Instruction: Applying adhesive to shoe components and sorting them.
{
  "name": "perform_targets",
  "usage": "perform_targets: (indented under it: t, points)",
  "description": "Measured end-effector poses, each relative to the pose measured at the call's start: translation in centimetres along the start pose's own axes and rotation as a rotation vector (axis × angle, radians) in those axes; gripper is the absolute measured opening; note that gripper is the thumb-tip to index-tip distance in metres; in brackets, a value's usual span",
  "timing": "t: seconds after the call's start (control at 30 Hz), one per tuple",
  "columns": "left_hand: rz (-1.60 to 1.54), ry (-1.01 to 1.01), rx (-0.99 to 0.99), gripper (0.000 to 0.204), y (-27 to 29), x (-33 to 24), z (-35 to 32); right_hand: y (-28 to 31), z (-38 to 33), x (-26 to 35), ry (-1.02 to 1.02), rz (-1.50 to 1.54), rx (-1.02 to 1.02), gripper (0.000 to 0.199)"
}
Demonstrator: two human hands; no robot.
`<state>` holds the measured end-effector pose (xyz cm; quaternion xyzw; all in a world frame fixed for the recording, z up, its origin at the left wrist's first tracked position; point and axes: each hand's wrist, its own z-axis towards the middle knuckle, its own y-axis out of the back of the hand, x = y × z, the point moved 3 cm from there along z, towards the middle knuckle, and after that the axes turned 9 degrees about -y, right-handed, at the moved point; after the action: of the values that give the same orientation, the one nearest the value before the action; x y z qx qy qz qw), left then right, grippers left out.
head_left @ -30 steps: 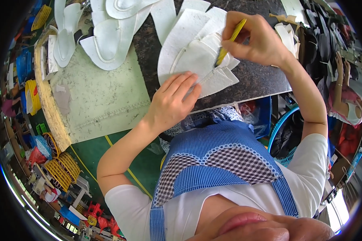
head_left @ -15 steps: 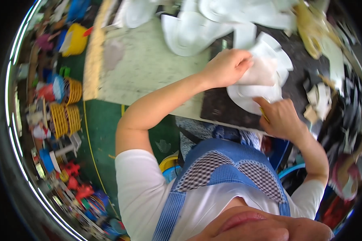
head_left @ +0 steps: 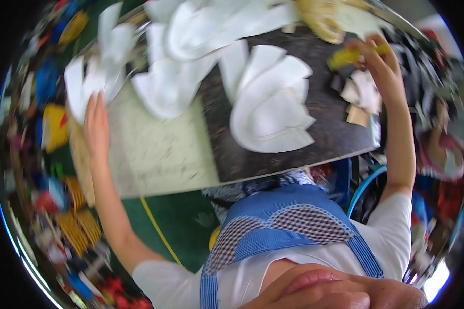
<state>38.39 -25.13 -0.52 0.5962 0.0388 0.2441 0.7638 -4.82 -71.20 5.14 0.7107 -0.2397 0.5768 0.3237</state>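
Note:
My left hand (head_left: 96,126) is stretched out to the far left of the table, its fingers straight and laid against a group of white curved sheet pieces (head_left: 76,87). At the right, my right hand (head_left: 380,64) is raised near the table's far edge, closed on a small yellow tool (head_left: 344,59); blur hides its exact kind. Between the hands, a stack of U-shaped white pieces (head_left: 265,118) lies on a dark board (head_left: 273,167). More white pieces (head_left: 165,95) overlap along the back, left of that board.
The pale worktop (head_left: 160,154) extends left of the dark board. A yellowish, crumpled-looking object (head_left: 319,20) sits at the back. Beige and white scraps (head_left: 363,92) lie at right, beside dark strips (head_left: 415,67). Off the left edge are a yellow container (head_left: 54,127) and yellow baskets (head_left: 77,232).
My left hand has left the stack and swung far left to the other white pieces. My right hand has moved up and right with the yellow tool. The view has shifted.

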Motion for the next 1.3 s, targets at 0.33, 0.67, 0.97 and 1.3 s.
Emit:
perform_targets:
  t: [0.33, 0.67, 0.97, 1.3]
  points:
    - [-0.756, -0.693, -0.049, 0.046, 5.4, -26.7, 4.5, 4.3, 8.6, -2.9, 0.027, -0.262, -0.377, 0.028]
    - [-0.756, -0.809, 0.033, 0.039, 4.0, -32.8, 3.7, -7.2, 0.1, -2.3, 0.208, -0.443, 0.476, 0.025]
    - [-0.718, -0.808, -0.002, 0.032, 4.5, -33.2, 3.3, -6.4, -1.8, -3.5, 0.135, -0.775, 0.365, 0.019]
    - [-0.713, -0.802, -0.076, 0.011, 5.2, -34.5, 4.3, -4.9, -3.4, -1.6, 0.283, -0.739, 0.331, 0.018]
